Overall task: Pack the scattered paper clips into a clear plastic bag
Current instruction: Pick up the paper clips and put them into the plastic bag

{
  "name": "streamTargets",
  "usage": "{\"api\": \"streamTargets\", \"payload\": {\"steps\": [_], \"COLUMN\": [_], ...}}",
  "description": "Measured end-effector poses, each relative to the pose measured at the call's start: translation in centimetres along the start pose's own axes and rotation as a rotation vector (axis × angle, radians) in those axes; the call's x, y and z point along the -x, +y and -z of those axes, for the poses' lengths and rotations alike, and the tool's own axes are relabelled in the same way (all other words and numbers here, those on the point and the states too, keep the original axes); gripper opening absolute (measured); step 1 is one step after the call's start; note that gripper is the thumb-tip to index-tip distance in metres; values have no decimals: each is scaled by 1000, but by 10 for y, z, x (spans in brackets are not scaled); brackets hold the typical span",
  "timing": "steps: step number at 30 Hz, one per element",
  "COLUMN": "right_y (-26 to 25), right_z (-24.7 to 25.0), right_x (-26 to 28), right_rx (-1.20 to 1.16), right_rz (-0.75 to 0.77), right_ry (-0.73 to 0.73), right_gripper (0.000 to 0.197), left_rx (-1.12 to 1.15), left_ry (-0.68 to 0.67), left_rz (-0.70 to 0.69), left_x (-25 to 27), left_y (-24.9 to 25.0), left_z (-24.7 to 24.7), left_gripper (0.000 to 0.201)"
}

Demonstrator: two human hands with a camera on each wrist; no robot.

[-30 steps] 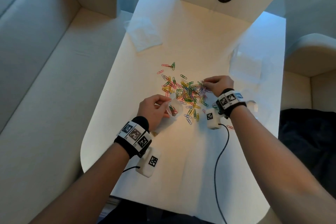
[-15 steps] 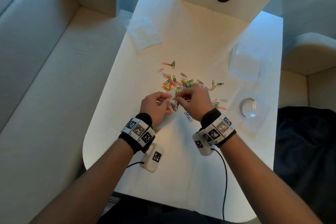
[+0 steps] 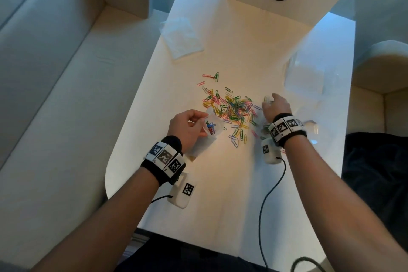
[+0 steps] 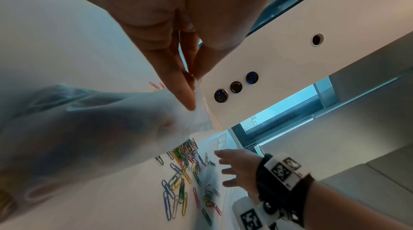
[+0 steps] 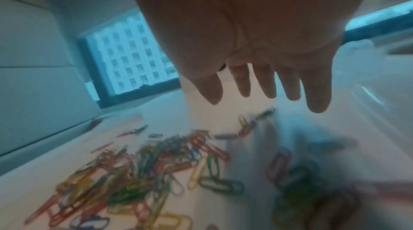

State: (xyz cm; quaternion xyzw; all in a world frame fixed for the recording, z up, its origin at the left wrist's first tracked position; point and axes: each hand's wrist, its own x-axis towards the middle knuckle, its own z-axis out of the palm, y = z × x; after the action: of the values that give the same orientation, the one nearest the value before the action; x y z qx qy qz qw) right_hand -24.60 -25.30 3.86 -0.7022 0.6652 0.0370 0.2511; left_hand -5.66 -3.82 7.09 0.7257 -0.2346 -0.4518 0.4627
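Pinching the rim of the clear plastic bag (image 3: 212, 127) at frame centre-left, the left hand (image 3: 187, 128) holds its mouth open toward the paper clips (image 3: 234, 109), just beyond and right of it. The right hand (image 3: 276, 107), fingers spread and holding nothing, hovers at the pile's right edge, the nearer hand for gathering. Bag contents are partly hidden; the right wrist view is blurred.

Paper clips (image 3: 231, 110) lie scattered at the middle of the table (image 3: 231, 183). Clear plastic bag (image 3: 207, 137) sits at their left edge, with some clips inside it. Tissue (image 3: 182, 37) lies at the far left, container (image 3: 305, 78) at the far right.
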Motion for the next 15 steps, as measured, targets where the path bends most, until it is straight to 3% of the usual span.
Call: {"api": "streamTargets", "payload": {"steps": [2,5,10,13,15], "right_y": [2,-13,-30,-32,-33], "right_z": [-14,-30,-47,-50,-46], "right_x": [-11,-11,5,8,7], "right_rx": [35,55,174,216,204], "right_rz": [-11,120,348,475,474], "right_ry": [-59,-70,-126,-43,-28], "right_gripper": [45,39,53,30,26], "left_rx": [9,19,-7,-38,-59], "left_ry": [2,4,1,4,2], "left_rz": [11,14,-6,-20,-23], "left_x": [1,3,6,6,6], "left_y": [0,-1,1,1,0], "left_z": [-1,-3,-4,-1,0], "left_gripper": [12,13,14,15,15]}}
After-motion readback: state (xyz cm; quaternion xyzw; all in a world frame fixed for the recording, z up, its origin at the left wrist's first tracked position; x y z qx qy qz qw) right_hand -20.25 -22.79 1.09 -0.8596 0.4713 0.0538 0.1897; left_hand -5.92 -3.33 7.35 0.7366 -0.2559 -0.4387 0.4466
